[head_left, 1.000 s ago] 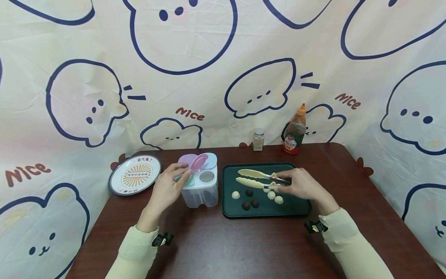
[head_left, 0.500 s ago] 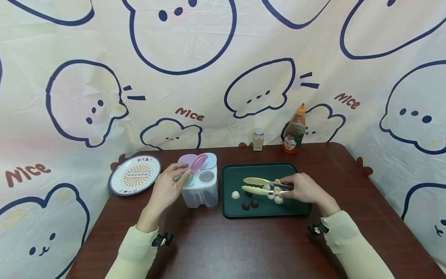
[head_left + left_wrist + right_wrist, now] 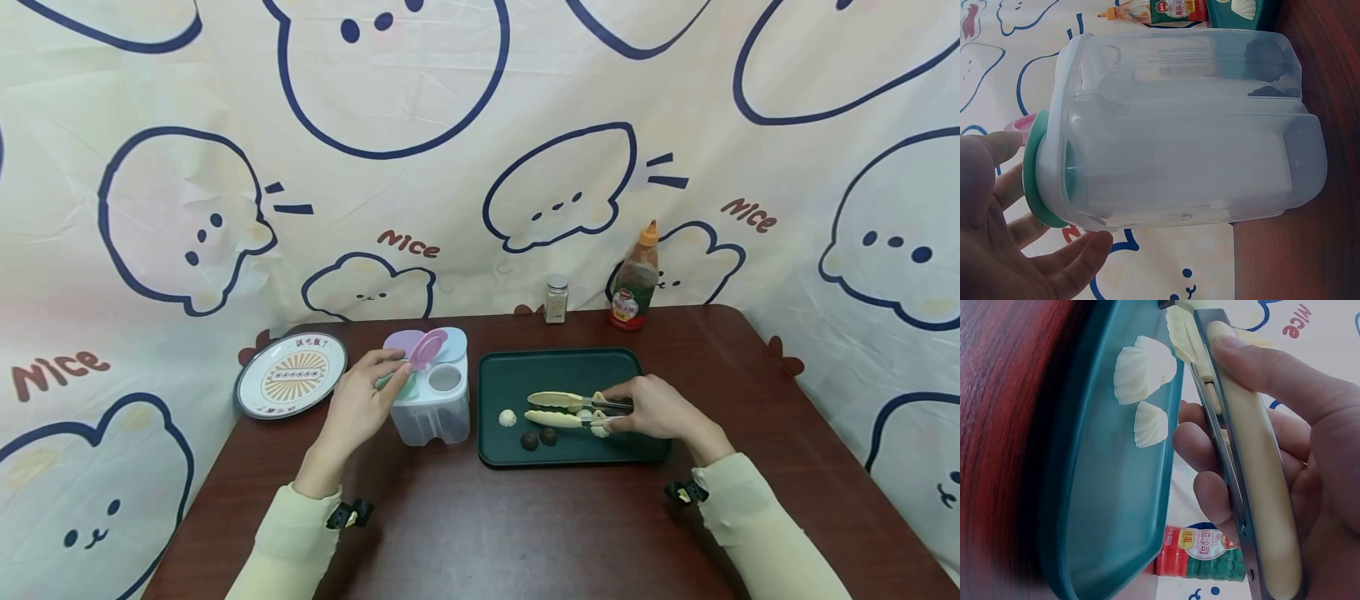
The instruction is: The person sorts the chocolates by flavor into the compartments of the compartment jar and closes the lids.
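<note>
My left hand (image 3: 363, 400) is at the lidded clear box (image 3: 431, 417), thumb and finger at its raised pink flip lid (image 3: 427, 348). A round opening (image 3: 446, 379) shows in the box's top. Beside the fingers in the left wrist view is the green lid (image 3: 1040, 169). My right hand (image 3: 656, 406) grips cream-tipped tongs (image 3: 555, 418) low over the dark green tray (image 3: 498, 450). The tong tips overlap the spot of one dark ball, now hidden. Two dark balls (image 3: 538, 438) and a white ridged ball (image 3: 507, 417) lie near the tips; more white pieces (image 3: 1150, 425) lie under the tongs.
A white patterned plate (image 3: 292, 377) stands left of the box. Behind the tray, at the table's back edge, are a small jar (image 3: 556, 302) and a sauce bottle (image 3: 633, 287) with an orange cap. A printed cloth (image 3: 465, 192) hangs behind the brown table (image 3: 465, 533).
The right hand has brought the tongs nearer the wearer and to the right, down over the balls. One dark ball is now covered by them. The left hand holds its place.
</note>
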`<action>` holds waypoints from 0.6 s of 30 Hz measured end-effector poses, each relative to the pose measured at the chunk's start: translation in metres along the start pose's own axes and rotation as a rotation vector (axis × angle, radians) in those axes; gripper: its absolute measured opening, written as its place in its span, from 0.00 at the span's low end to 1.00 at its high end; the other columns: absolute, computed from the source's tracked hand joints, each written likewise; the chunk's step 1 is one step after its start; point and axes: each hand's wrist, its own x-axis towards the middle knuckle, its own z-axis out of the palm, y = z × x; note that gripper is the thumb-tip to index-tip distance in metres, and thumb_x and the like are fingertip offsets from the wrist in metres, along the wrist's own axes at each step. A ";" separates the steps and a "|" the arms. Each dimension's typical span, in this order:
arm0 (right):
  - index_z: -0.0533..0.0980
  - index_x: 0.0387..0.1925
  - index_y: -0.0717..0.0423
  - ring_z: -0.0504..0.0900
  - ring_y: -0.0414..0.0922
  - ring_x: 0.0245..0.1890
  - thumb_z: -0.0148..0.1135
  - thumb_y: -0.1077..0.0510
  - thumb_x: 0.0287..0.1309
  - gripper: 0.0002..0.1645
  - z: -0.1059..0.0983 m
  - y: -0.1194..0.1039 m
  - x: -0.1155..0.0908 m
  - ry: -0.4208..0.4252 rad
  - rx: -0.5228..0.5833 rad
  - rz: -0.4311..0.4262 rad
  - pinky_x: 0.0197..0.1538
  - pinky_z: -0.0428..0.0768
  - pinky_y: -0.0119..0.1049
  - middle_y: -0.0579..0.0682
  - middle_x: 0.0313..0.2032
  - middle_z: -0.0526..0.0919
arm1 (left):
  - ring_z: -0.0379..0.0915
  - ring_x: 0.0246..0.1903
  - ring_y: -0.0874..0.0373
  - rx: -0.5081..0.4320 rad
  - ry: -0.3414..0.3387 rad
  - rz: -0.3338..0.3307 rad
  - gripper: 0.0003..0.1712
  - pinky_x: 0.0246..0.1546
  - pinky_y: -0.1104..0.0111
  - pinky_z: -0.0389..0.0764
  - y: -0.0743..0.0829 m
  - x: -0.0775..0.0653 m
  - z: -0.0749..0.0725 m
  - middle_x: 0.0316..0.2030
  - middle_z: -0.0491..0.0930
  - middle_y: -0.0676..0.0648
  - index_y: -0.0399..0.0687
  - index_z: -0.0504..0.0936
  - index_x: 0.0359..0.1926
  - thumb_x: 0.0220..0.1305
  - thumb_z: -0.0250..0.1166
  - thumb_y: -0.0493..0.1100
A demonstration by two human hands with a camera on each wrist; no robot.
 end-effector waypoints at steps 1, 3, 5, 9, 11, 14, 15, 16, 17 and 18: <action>0.85 0.50 0.51 0.73 0.38 0.29 0.76 0.47 0.50 0.25 0.000 0.000 0.000 -0.003 0.001 0.000 0.29 0.69 0.31 0.48 0.44 0.89 | 0.72 0.63 0.45 0.001 0.001 0.000 0.27 0.61 0.46 0.72 0.000 0.000 0.000 0.60 0.78 0.45 0.43 0.86 0.53 0.73 0.56 0.59; 0.86 0.50 0.50 0.73 0.37 0.28 0.77 0.47 0.50 0.25 -0.001 0.000 0.001 -0.007 0.006 0.005 0.28 0.69 0.30 0.48 0.43 0.89 | 0.72 0.63 0.45 0.002 0.003 0.001 0.27 0.61 0.46 0.72 0.000 0.000 0.000 0.60 0.79 0.45 0.43 0.86 0.53 0.73 0.56 0.59; 0.86 0.50 0.49 0.72 0.37 0.27 0.76 0.47 0.50 0.24 -0.001 0.000 0.001 -0.013 0.009 0.004 0.27 0.67 0.30 0.47 0.42 0.89 | 0.72 0.64 0.45 0.003 0.003 0.001 0.27 0.61 0.46 0.72 0.000 0.000 0.000 0.61 0.78 0.45 0.43 0.86 0.53 0.73 0.56 0.59; 0.85 0.50 0.48 0.73 0.37 0.28 0.76 0.47 0.50 0.24 0.000 0.001 0.001 -0.017 0.013 0.010 0.27 0.69 0.30 0.46 0.44 0.89 | 0.72 0.64 0.45 0.000 0.001 -0.003 0.27 0.61 0.46 0.72 0.000 0.000 0.000 0.61 0.78 0.45 0.43 0.86 0.53 0.73 0.56 0.59; 0.85 0.51 0.48 0.75 0.37 0.29 0.76 0.47 0.50 0.24 0.000 0.001 0.001 -0.018 0.016 0.010 0.29 0.71 0.30 0.46 0.46 0.89 | 0.72 0.64 0.45 -0.002 -0.001 -0.005 0.27 0.61 0.46 0.72 0.000 0.000 0.000 0.61 0.78 0.45 0.43 0.86 0.53 0.73 0.56 0.59; 0.85 0.51 0.47 0.76 0.37 0.30 0.76 0.46 0.51 0.24 0.001 0.003 0.000 -0.020 0.024 0.010 0.29 0.72 0.30 0.46 0.46 0.89 | 0.71 0.64 0.45 -0.007 -0.005 -0.009 0.27 0.62 0.45 0.71 -0.001 0.000 0.000 0.61 0.78 0.45 0.43 0.86 0.53 0.73 0.56 0.60; 0.85 0.51 0.47 0.76 0.38 0.30 0.76 0.46 0.51 0.24 0.001 0.003 0.000 -0.019 0.027 0.009 0.29 0.72 0.30 0.46 0.47 0.89 | 0.71 0.64 0.45 -0.007 -0.006 -0.010 0.27 0.62 0.45 0.71 -0.001 0.000 0.000 0.61 0.78 0.45 0.43 0.86 0.54 0.73 0.55 0.60; 0.85 0.51 0.47 0.76 0.38 0.31 0.76 0.46 0.51 0.24 0.001 0.003 0.000 -0.018 0.027 0.008 0.29 0.72 0.30 0.46 0.47 0.89 | 0.71 0.64 0.45 -0.007 -0.007 -0.010 0.27 0.62 0.45 0.71 -0.001 0.000 0.000 0.61 0.78 0.45 0.43 0.86 0.54 0.73 0.56 0.60; 0.85 0.51 0.47 0.77 0.38 0.31 0.76 0.46 0.51 0.24 0.001 0.003 0.000 -0.017 0.030 0.008 0.30 0.72 0.30 0.46 0.47 0.89 | 0.71 0.64 0.45 -0.006 -0.007 -0.010 0.27 0.62 0.45 0.71 -0.001 0.000 0.000 0.61 0.78 0.45 0.43 0.86 0.54 0.73 0.56 0.59; 0.85 0.51 0.47 0.77 0.39 0.31 0.76 0.46 0.51 0.24 0.001 0.004 0.000 -0.015 0.029 0.009 0.30 0.72 0.30 0.46 0.47 0.89 | 0.71 0.64 0.45 -0.005 -0.007 -0.010 0.27 0.62 0.45 0.71 -0.001 0.000 0.000 0.61 0.78 0.45 0.43 0.86 0.54 0.73 0.56 0.59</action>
